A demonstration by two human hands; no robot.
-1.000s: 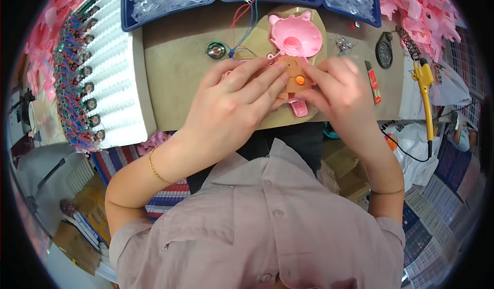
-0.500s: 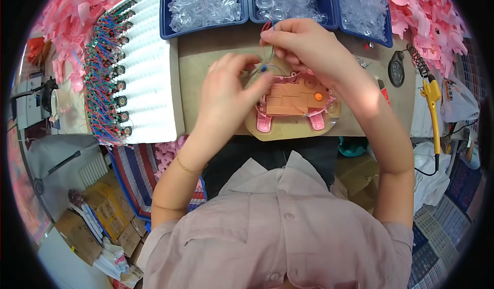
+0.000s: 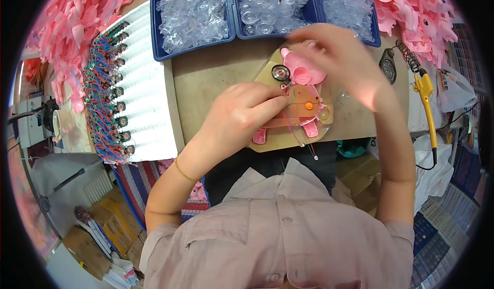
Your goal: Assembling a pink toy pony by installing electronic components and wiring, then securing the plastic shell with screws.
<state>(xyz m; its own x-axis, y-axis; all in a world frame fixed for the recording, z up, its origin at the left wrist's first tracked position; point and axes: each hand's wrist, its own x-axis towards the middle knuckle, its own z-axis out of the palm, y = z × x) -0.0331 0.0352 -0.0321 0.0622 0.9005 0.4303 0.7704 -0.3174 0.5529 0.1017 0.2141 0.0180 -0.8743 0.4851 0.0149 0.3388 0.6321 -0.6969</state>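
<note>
The pink plastic pig-shaped toy shell (image 3: 301, 101) lies flat on a tan board at the near edge of the brown tabletop (image 3: 216, 78), directly in front of the person. It is opened up: an orange-brown inner plate with a small orange button shows in its middle, the pink feet stick out toward the person, and a small round black-and-silver speaker (image 3: 281, 73) sits beside its head end.

Left hand (image 3: 239, 116): fingers curled, tips pressed on the left edge of the shell where thin red and green wires (image 3: 298, 134) run out; it pins the piece down, and whether it also pinches a wire I cannot tell.

Right hand (image 3: 342, 62): raised over the head end, blurred; grip state cannot be told, nothing clearly held.

Judged progress: mid-assembly. Speaker and wires are laid in, but the shell is not closed and loose wire ends trail off the board toward the person.

Around: blue plastic trays of clear plastic domes (image 3: 193, 14) at the far side, a white rack of wired speakers (image 3: 116, 98) to the left, heaps of pink plastic shells (image 3: 77, 21), and a yellow-handled soldering iron (image 3: 426, 96) resting to the right.
</note>
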